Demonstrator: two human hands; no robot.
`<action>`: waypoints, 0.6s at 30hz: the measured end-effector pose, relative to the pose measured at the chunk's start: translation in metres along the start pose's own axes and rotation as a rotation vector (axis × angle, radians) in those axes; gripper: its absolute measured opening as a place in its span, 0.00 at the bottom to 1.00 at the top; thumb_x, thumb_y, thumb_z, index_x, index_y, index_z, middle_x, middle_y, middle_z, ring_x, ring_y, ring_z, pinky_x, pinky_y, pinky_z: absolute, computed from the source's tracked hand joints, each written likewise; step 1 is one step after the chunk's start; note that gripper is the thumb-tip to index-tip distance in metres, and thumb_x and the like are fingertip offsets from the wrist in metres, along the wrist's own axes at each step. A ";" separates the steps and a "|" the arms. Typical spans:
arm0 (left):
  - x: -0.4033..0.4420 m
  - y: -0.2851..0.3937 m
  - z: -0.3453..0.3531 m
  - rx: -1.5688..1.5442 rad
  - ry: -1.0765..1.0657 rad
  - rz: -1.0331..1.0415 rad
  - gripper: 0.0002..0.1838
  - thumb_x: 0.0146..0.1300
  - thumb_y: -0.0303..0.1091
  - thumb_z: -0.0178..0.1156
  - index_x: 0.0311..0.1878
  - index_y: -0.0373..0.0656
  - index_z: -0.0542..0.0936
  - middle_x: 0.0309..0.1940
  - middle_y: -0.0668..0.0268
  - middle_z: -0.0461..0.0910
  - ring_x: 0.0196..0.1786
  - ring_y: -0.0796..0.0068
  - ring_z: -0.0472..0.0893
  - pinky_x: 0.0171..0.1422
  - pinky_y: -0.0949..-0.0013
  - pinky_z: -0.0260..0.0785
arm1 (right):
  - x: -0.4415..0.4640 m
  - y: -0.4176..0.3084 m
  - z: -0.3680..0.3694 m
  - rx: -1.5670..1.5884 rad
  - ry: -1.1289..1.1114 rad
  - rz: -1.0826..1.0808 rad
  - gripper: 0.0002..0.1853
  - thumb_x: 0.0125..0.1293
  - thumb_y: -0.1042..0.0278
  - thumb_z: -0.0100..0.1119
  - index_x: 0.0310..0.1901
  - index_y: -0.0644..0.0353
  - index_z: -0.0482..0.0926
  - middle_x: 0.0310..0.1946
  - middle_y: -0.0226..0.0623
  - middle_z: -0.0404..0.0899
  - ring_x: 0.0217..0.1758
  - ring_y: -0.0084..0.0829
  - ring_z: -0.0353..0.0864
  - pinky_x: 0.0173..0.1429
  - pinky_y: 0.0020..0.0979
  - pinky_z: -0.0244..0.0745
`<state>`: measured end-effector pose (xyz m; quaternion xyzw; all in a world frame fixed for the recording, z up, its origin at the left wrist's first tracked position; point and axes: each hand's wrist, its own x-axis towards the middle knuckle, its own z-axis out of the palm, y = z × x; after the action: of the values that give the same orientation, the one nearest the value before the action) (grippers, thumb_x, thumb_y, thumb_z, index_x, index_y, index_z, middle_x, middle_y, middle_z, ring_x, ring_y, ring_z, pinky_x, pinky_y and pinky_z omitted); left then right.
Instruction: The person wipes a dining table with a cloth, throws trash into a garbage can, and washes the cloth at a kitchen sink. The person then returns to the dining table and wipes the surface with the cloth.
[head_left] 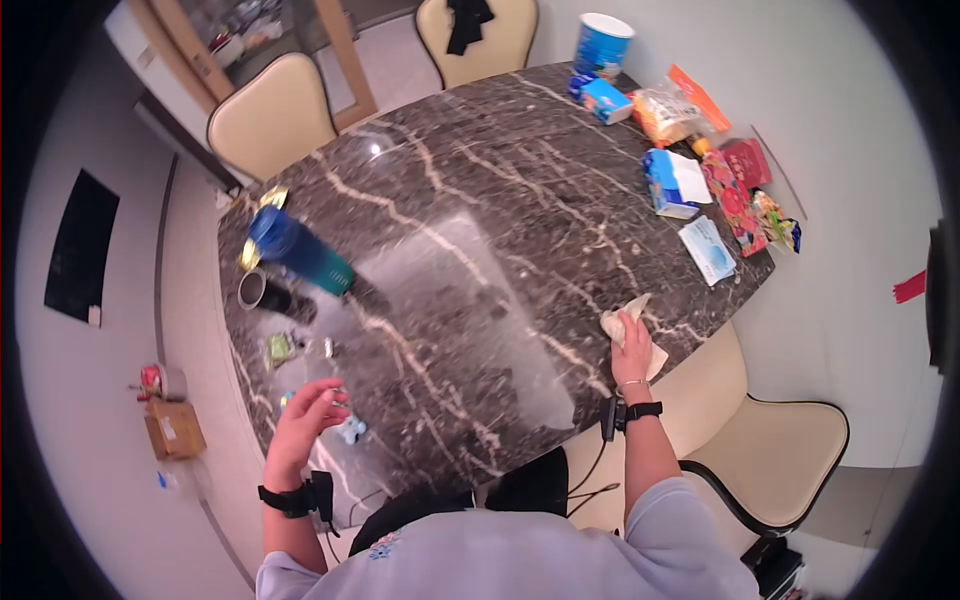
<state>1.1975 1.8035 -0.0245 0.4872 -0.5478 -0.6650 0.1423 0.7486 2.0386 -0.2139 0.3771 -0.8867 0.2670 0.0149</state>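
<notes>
My right hand [631, 352] presses a crumpled off-white cloth [617, 322] onto the dark marble tabletop [480, 390], close to the right front edge. Part of the cloth sticks out beside the wrist. At the left front, my left hand [308, 420] hovers over the table with loosely bent fingers and nothing visible in its grasp. Just beside it lies a small pale-blue item [352, 430], too small to name. Farther up on the left are a small green packet [279, 348], a dark cup [262, 291] and a tall blue-green tumbler [302, 252].
Along the right edge stand a blue tub [603, 45], blue boxes [606, 101], a tissue box [672, 184], a snack bag [665, 115], a red patterned packet [735, 203] and a light-blue packet [707, 250]. Cream chairs [272, 115] surround the table. A clear sheet [470, 290] seems to cover the middle.
</notes>
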 end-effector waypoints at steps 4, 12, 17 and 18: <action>-0.037 -0.050 -0.076 -0.127 0.108 0.024 0.17 0.70 0.40 0.52 0.56 0.41 0.74 0.43 0.66 0.79 0.42 0.77 0.79 0.49 0.73 0.72 | -0.060 -0.069 0.048 0.048 -0.010 -0.230 0.32 0.51 0.72 0.59 0.62 0.47 0.70 0.55 0.50 0.69 0.59 0.51 0.67 0.63 0.46 0.60; -0.063 -0.079 -0.115 -0.176 0.025 -0.030 0.16 0.69 0.41 0.54 0.54 0.44 0.76 0.41 0.67 0.79 0.40 0.79 0.79 0.47 0.74 0.72 | -0.176 -0.203 0.060 0.168 -0.171 -0.224 0.32 0.48 0.83 0.56 0.57 0.46 0.74 0.56 0.47 0.68 0.61 0.51 0.65 0.66 0.43 0.60; -0.073 -0.100 -0.130 -0.090 -0.081 -0.054 0.16 0.70 0.41 0.53 0.54 0.43 0.75 0.42 0.67 0.79 0.40 0.79 0.79 0.49 0.73 0.73 | -0.226 -0.241 0.061 0.174 -0.185 -0.201 0.34 0.45 0.86 0.52 0.56 0.44 0.75 0.55 0.46 0.69 0.59 0.50 0.66 0.64 0.43 0.62; -0.077 -0.107 -0.134 -0.091 -0.092 -0.057 0.16 0.70 0.42 0.53 0.54 0.43 0.75 0.42 0.67 0.79 0.41 0.79 0.79 0.49 0.73 0.73 | -0.237 -0.252 0.060 0.181 -0.176 -0.196 0.34 0.45 0.86 0.52 0.55 0.44 0.76 0.55 0.46 0.69 0.58 0.49 0.67 0.64 0.43 0.62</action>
<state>1.3795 1.8186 -0.0688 0.4644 -0.5089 -0.7148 0.1202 1.0993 2.0217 -0.2029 0.4837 -0.8158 0.3088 -0.0710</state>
